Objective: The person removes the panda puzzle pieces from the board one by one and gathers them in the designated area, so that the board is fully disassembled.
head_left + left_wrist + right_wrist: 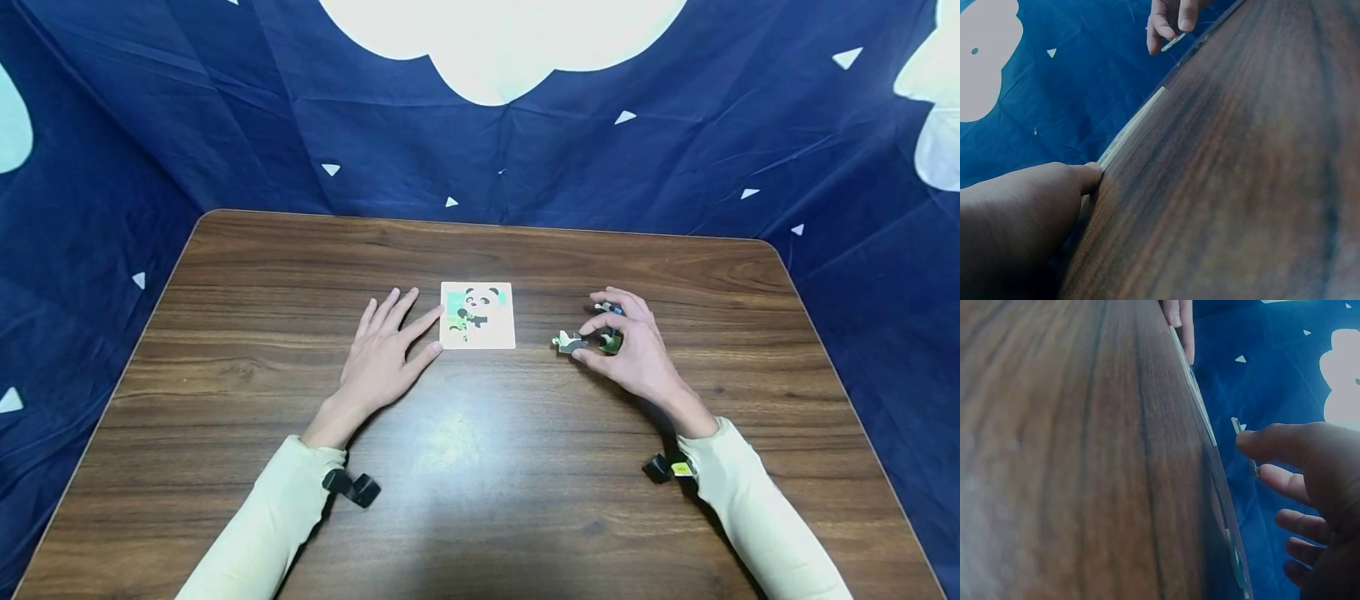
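A square white puzzle board [495,337] with a panda picture lies on the table. My left hand [381,352] is spread flat at the board's left side, index finger and thumb reaching its edge. In the left wrist view, the thumb [1090,177] meets the near end of the board [1132,131]. To the right of the board, my right hand [637,346] pinches a small green, white and grey puzzle piece [567,342] between thumb and index finger. The right wrist view shows that thin piece [1237,425] edge-on, raised above the tabletop.
Partly covered by the right hand, a green piece [611,342] and a blue-and-white piece [609,308] lie on the brown wooden table [480,525]. Behind the table's far edge hangs a dark blue cloth [405,125] with white shapes.
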### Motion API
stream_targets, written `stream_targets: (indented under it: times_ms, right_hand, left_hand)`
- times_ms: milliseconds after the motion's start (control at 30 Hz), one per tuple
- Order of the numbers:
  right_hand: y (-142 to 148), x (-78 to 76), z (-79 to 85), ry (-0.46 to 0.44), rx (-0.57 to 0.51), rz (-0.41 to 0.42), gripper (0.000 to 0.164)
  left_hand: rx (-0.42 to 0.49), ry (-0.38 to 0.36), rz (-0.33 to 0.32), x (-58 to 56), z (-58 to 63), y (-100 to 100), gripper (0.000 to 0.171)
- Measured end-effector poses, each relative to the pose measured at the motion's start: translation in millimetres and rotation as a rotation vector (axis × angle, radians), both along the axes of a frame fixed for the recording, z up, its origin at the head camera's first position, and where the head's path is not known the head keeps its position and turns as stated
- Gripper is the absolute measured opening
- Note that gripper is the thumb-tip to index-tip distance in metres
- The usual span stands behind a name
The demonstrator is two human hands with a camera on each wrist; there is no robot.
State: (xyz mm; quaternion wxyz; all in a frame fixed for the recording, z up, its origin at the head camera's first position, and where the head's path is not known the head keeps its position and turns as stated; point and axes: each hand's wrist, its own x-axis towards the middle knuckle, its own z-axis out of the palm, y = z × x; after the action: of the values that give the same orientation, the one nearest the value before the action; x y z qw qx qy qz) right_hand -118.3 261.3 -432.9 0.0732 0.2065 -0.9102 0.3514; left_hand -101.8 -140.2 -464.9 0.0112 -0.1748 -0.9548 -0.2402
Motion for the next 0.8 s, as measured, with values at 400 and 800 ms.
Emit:
stream_targets:
  times_ms: [400, 800]
  right_hand:
    - [-8.7, 7.5, 8.2, 0.059, -0.018, 0.021, 0.029]
    - [-20.6, 9.6, 15.5, 0.082, -0.025, 0.042, 0.029]
  left_hand:
    - [0.003, 0.002, 0.003, 0.9, 0.9, 0.4, 0.062]
    - [0.008, 0.000, 0.002, 0.4, 0.4, 0.4, 0.062]
